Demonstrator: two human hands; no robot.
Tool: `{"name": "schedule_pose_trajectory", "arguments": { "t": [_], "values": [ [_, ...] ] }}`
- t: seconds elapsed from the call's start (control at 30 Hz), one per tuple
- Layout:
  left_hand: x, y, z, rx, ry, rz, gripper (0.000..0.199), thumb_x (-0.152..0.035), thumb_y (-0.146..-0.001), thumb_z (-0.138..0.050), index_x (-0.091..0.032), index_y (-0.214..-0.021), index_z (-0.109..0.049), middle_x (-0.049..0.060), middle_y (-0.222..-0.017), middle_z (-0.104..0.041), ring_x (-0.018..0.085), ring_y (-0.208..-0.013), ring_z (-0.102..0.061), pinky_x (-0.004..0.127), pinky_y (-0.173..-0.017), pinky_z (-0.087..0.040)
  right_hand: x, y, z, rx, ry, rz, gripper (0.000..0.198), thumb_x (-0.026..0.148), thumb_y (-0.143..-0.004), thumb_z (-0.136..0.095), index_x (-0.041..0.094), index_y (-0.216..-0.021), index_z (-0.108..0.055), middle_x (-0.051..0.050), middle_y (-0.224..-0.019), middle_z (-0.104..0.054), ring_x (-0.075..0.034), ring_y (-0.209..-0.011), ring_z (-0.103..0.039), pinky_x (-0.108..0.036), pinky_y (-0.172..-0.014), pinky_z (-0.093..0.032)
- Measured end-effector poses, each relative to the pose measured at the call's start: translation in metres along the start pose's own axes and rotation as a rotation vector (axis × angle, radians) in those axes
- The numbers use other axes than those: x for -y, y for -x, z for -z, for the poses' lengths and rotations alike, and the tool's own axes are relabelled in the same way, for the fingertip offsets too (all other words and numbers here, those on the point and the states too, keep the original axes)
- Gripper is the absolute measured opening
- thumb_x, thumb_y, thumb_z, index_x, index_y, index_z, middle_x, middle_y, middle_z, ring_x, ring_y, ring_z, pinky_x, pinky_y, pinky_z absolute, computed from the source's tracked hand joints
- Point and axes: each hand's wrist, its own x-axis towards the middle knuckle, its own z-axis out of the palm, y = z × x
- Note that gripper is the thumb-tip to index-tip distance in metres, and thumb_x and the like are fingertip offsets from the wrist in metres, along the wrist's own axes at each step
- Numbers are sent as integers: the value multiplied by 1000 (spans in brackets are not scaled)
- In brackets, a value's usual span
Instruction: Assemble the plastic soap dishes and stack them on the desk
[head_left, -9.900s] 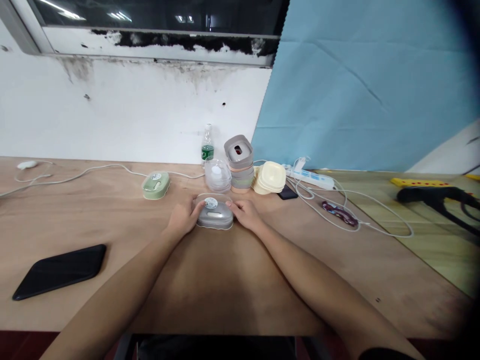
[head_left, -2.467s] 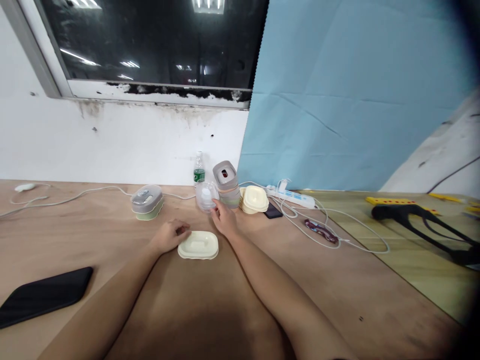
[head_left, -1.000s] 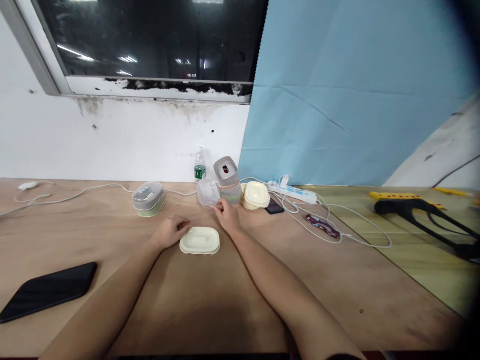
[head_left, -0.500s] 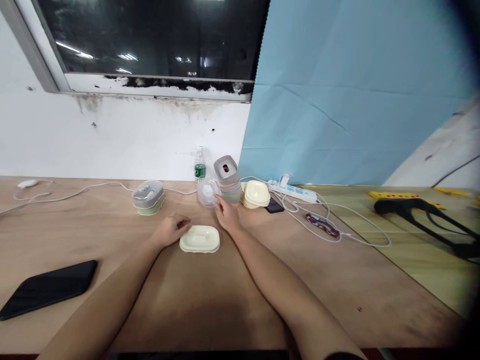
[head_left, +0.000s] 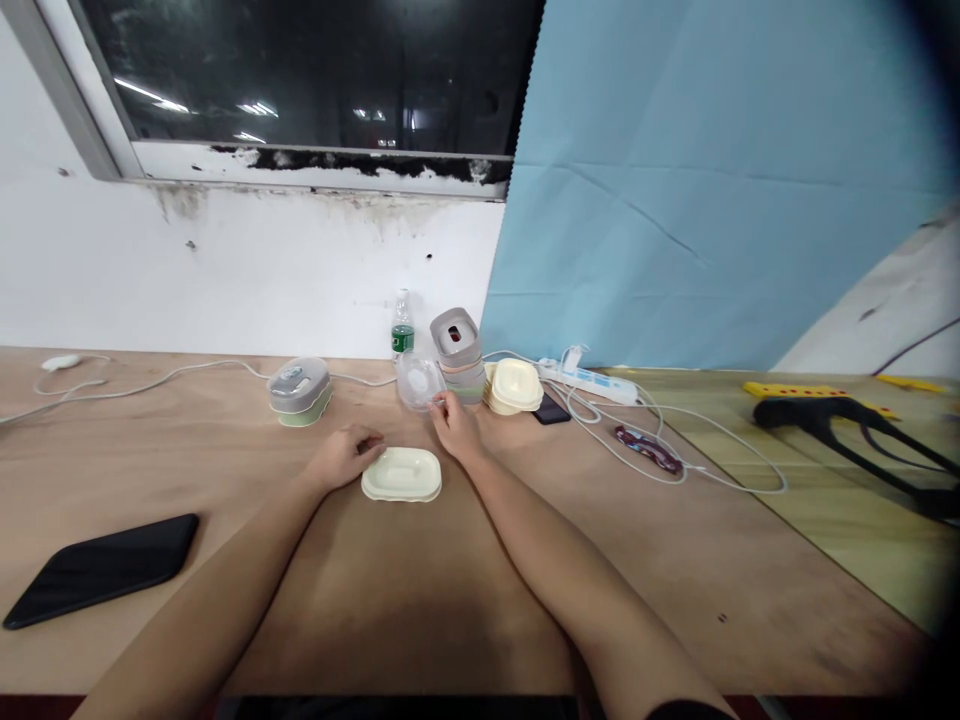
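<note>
A cream oval dish with a recessed centre lies in front of me on the table. My left hand rests at its upper left edge, fingers loosely curled, with a gap between thumb and fingers. Beyond the dish, my right hand pinches the lower right rim of a clear plastic lid. This lid is tilted up and leans by a stack of grey containers. Just right of that stack are several nested cream containers.
A grey-and-green lidded box stands left, a bottle with a green label behind the lid. Black phone lies front left. A white power strip, looped cables, another dark phone and a maroon patterned item are right.
The clear lid's face has turned slightly within the right hand's pinch. The left hand and the cream dish stay in place; the whole view has shifted a little.
</note>
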Motion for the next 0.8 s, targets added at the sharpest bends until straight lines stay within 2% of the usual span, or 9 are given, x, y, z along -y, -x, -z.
{"name": "schedule_pose_trajectory", "arguments": {
  "t": [0.33,0.4,0.57,0.73,0.8],
  "values": [
    [4,1,-2,-13,4,13,31,-44,-85,-52,-22,-99,-68,5,-87,-69,20,-79,-62,32,-73,-48,-4,-2,-4,-124,-25,-47,24,37,-87,-48,19,-102,-52,-2,-73,-64,-19,-68,-60,-26,-60,-38],
    [4,1,-3,-21,30,36,35,-45,-85,-52,-21,-106,-65,5,-88,-69,19,-78,-63,32,-73,-49,-3,0,-3,-152,-26,-37,25,40,-87,-48,19,-99,-52,-2,-72,-63,-18,-66,-59,-26,-60,-38],
    [0,2,-2,-109,145,97,60,-44,-85,-53,-18,-137,-38,6,-96,-66,19,-83,-64,32,-75,-51,2,7,0,-149,-14,85,30,46,-86,-51,18,-95,-55,-1,-65,-60,-16,-58,-55,-25,-59,-39],
    [-2,5,2,-210,102,93,76,-45,-83,-56,-19,-145,-20,13,-123,-57,25,-105,-61,37,-87,-49,13,21,5,-27,-19,261,27,43,-85,-52,18,-95,-60,-3,-67,-62,-17,-62,-57,-27,-65,-43],
    [-2,7,5,-253,99,49,86,-42,-82,-58,-18,-147,-8,14,-124,-56,25,-109,-59,38,-92,-47,19,29,11,30,-49,294,28,40,-83,-54,19,-100,-61,-2,-67,-62,-16,-63,-57,-27,-65,-44]
  ]
}}
